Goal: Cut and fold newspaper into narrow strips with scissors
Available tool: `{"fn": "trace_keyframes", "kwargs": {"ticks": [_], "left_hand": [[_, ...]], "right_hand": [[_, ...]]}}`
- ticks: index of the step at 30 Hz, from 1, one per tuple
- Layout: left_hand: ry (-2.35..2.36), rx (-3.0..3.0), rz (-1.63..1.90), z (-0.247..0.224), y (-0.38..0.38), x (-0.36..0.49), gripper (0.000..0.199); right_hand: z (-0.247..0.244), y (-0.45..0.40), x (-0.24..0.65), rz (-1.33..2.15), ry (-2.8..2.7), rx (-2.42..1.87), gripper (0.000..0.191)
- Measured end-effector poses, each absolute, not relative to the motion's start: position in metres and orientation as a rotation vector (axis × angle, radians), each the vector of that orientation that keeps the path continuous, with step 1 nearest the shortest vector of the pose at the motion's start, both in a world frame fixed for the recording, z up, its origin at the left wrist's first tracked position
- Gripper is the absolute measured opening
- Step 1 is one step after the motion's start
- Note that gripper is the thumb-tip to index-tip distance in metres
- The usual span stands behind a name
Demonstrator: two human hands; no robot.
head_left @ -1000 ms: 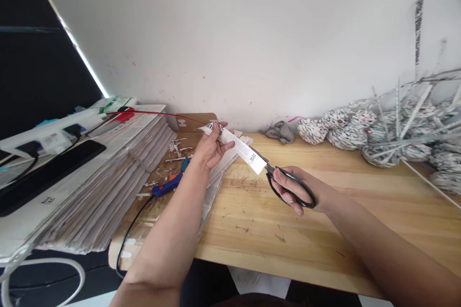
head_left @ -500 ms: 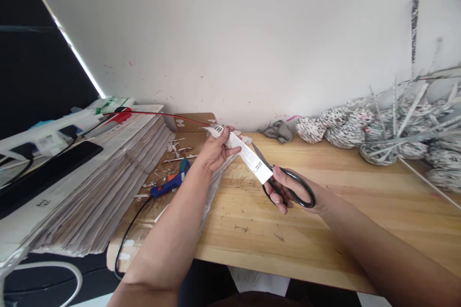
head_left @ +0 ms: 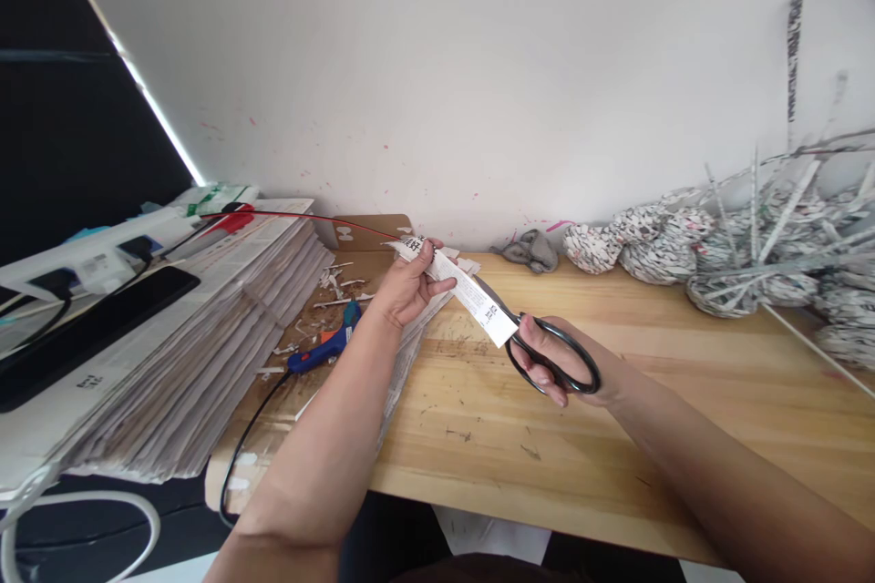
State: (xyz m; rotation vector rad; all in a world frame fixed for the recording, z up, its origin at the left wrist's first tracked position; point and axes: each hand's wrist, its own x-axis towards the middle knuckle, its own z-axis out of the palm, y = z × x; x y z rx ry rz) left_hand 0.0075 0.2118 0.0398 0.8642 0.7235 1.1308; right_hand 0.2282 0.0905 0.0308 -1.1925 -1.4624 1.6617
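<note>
A strip of newspaper [head_left: 471, 296] slants down to the right above the wooden table. My left hand [head_left: 418, 278] pinches its upper part between thumb and fingers. In my right hand [head_left: 547, 353] is a pair of black-handled scissors [head_left: 593, 364], with the fingers through the loops. The scissors' blades lie along the strip's right edge and are mostly hidden by it. The strip's lower end touches or nearly touches my right thumb. A thin red wire or rod [head_left: 321, 219] runs from the left to behind the strip's upper end.
Left stands a stack of folded newspapers [head_left: 225, 328], bearing a power strip [head_left: 102, 264] and a black phone-like slab [head_left: 102, 337]. A blue glue gun [head_left: 324, 348] lies among paper scraps on cardboard. A grey rag [head_left: 530, 250] and woven newspaper pieces [head_left: 656, 246] line the wall.
The scissors' blades have closed together beside the strip, and my right fingers have drawn in. My left hand has hardly moved. The view has shifted slightly.
</note>
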Motion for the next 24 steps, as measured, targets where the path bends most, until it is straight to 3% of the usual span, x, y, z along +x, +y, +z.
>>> {"fn": "trace_keyframes", "kwargs": {"ticks": [6, 15, 24], "left_hand": [[0.711, 0.886, 1.125, 0.042, 0.211, 0.004, 0.023], [0.596, 0.879, 1.074, 0.047, 0.206, 0.004, 0.051], [0.572, 0.886, 1.002, 0.040, 0.205, 0.011, 0.051]], "right_hand": [[0.038, 0.091, 0.230, 1.610, -1.531, -1.284, 0.076], [0.024, 0.094, 0.231, 1.716, -1.473, -1.156, 0.075], [0.018, 0.094, 0.231, 1.761, -1.437, -1.067, 0.071]]}}
